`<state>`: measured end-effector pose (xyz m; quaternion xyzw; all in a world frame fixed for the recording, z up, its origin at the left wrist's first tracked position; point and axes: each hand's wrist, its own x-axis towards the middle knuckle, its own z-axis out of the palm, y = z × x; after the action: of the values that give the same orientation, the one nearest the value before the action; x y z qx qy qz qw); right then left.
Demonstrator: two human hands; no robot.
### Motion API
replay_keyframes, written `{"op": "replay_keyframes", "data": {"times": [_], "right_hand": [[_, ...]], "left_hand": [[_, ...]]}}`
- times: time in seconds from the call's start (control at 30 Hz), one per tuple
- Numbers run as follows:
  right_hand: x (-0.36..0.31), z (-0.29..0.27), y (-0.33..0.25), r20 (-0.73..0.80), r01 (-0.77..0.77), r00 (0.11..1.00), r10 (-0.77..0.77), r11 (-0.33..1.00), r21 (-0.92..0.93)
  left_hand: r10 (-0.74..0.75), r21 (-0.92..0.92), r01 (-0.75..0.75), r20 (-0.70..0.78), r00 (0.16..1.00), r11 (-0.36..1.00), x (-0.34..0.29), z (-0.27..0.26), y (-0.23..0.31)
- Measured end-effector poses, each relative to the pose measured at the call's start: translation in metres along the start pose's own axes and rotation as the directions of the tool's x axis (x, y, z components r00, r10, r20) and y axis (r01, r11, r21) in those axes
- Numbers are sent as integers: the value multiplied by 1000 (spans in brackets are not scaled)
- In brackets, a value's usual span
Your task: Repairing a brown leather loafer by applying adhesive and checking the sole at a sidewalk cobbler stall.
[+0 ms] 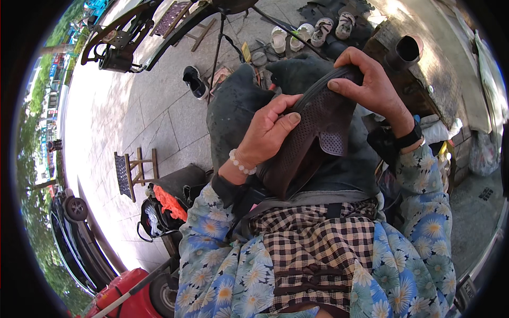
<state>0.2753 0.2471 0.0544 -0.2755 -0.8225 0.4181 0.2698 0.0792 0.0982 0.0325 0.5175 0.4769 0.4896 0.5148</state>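
Observation:
Above my lap I hold a dark brown perforated leather shoe (305, 135), tilted with its sole edge turned up and away from me. My left hand (268, 127) grips the near side, its thumb pressed on the upper by the sole edge. At the toe end, my right hand (371, 85) is wrapped round the shoe with the thumb on the leather. The shoe's opening and tongue face toward me. Beneath it a dark work apron (238, 106) covers my knees.
Several shoes (322, 32) stand at the far side, and one dark sneaker (195, 82) lies on the paving. A sewing machine (119, 50) rises at the far left. A small folding stool (136, 172) and a bag (159, 214) sit left; a dark cup (404, 53) stands right.

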Motion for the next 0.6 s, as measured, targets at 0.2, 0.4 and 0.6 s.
{"op": "replay_keyframes", "data": {"times": [0.2,0.4,0.6], "right_hand": [[-2,2,-2,-29,6,1000,-7,999,-36],[3,8,-2,-47,103,993,-106,992,-74],[-2,5,-6,-5,6,1000,-6,1000,11]], "left_hand": [[14,29,-12,-71,997,999,10,5,4],[84,280,-32,-175,981,959,32,6,8],[-221,111,230,-94,971,967,59,-6,14]]}}
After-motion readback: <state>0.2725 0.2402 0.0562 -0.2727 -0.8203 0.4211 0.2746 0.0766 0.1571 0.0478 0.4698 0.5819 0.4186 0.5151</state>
